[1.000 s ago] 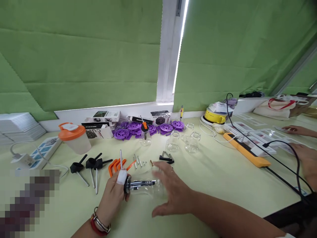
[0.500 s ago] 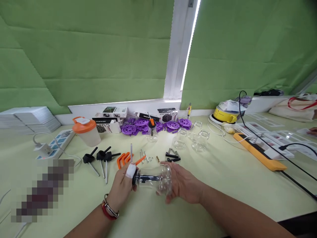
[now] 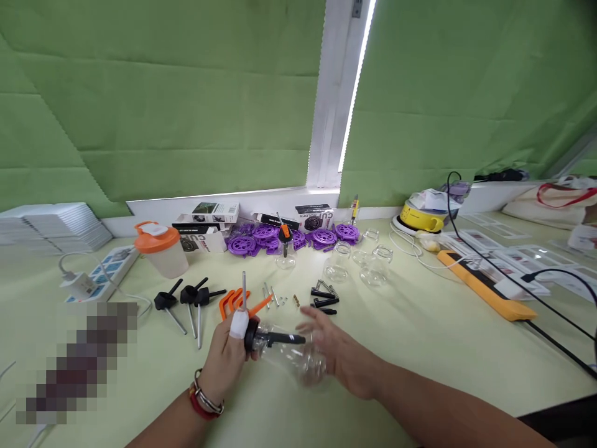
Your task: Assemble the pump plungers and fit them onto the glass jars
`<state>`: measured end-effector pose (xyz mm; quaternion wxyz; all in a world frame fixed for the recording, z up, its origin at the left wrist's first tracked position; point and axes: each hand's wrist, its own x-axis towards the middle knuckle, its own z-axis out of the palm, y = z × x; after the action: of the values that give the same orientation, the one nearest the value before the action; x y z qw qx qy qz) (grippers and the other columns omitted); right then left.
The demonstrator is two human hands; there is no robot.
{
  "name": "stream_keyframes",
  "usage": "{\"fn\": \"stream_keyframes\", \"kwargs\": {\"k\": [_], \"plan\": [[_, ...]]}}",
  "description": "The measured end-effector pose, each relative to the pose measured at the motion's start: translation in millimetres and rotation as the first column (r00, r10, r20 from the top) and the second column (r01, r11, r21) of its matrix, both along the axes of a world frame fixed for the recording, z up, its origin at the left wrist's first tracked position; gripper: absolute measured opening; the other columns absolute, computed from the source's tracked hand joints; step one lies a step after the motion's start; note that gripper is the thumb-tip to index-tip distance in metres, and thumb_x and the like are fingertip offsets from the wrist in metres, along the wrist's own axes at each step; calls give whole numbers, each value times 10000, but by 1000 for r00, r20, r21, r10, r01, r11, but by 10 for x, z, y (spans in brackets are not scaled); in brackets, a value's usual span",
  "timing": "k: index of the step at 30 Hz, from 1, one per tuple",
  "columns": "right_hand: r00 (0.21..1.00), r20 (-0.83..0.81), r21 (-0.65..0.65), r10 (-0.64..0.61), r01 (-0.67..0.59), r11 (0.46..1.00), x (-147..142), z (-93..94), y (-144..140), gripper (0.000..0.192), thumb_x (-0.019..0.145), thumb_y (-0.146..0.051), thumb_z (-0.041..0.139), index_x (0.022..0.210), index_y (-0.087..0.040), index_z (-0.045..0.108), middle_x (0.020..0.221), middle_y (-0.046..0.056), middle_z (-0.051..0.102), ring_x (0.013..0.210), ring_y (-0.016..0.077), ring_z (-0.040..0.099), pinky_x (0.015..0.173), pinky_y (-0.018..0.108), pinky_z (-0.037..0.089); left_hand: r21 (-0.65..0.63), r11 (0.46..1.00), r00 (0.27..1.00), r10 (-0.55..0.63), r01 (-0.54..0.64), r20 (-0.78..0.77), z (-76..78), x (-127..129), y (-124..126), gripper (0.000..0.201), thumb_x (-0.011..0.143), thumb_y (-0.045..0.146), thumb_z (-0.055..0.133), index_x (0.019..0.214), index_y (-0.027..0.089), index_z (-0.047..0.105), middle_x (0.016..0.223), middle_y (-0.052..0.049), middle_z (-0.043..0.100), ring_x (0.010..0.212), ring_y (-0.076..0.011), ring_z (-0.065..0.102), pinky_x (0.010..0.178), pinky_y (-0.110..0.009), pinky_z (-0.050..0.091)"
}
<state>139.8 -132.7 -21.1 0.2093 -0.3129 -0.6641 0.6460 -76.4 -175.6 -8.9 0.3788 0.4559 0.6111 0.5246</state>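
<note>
My left hand (image 3: 228,348) is closed around a black bottle top (image 3: 252,336), from which a thin metal rod (image 3: 244,291) points up. An orange lever (image 3: 260,306) shows beside the fingers. From the top a black tube (image 3: 286,338) runs to the right. A clear glass bottle (image 3: 298,364) lies along that tube, its neck near the top and its body tilted down to the right; whether the two are joined I cannot tell. My right hand (image 3: 347,358) grips the bottle around its base end, partly smeared by motion.
Black tops with rods (image 3: 189,295), orange levers (image 3: 232,302), small screws (image 3: 282,301) and black tubes with springs (image 3: 324,297) lie ahead. Glass bottles (image 3: 338,264) and purple plastic parts (image 3: 265,233) stand behind. An orange-lidded shaker (image 3: 161,249) is left, an orange power strip (image 3: 489,289) right.
The glass bottle has tilted, its base end lower, and the black tube shows more plainly above it. My right fingers have shifted on the bottle; the left hand keeps its grip.
</note>
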Motion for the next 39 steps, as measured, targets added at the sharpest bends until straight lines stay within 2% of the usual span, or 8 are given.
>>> {"fn": "stream_keyframes", "kwargs": {"k": [3,6,11,16,21,33,37,39], "plan": [[996,39,-192,86,-77,978,-54,52,-96,684,742,-564,601,1301,-215,415,1169,127,524,954,246,607,742,370,522,22,1000,999,-5,6,-46,-3,5,-32,479,859,544,382,569,188,517,435,4,470,396,-119,428,406,-243,329],[987,153,142,39,-61,988,21,81,-137,775,532,-400,799,1236,-225,525,1218,102,490,1004,262,561,779,338,506,32,996,992,-82,85,-92,-11,-6,-47,447,852,517,419,543,199,465,453,5,465,412,-123,431,411,-246,339],[951,244,480,-190,51,876,356,78,-144,753,556,-250,734,1270,-236,496,1341,113,375,1081,264,511,813,333,509,64,997,996,-43,48,-72,-1,-47,-14,387,844,512,435,648,192,526,505,-4,512,448,-139,478,429,-254,372],[864,124,609,-487,322,725,774,-80,66,577,642,-241,660,1194,-242,491,1317,102,407,1084,231,524,865,336,498,-85,993,976,93,-78,196,-17,-71,79,436,839,556,401,731,168,567,569,-10,572,387,-117,462,393,-256,374],[628,54,456,-776,676,579,1181,-391,490,608,671,-421,680,1172,-222,399,1240,119,507,1061,244,566,852,373,507,-90,994,907,90,-58,410,-60,-63,144,471,802,589,460,698,144,577,594,-14,582,362,-74,355,434,-294,455],[533,139,770,-835,472,430,1096,-538,960,730,668,-551,661,1254,-191,419,1139,117,506,951,262,545,769,402,488,-58,997,921,-29,56,387,-109,-103,113,318,818,476,490,881,171,558,672,-23,650,414,-127,520,546,-358,526],[490,-89,896,-867,419,145,981,-429,872,876,655,-558,697,1333,-144,328,1157,162,497,1029,302,504,837,464,460,-75,992,903,-61,103,426,-72,-86,93,306,815,458,491,859,165,568,645,-19,634,411,-134,523,569,-380,531],[607,-200,961,-769,275,-33,835,-307,693,774,698,-521,687,1307,-162,372,1160,162,519,1110,319,465,926,501,397,-87,982,889,-112,168,444,-52,-55,66,302,816,457,497,857,167,570,648,-19,632,429,-143,543,588,-389,535]]}}
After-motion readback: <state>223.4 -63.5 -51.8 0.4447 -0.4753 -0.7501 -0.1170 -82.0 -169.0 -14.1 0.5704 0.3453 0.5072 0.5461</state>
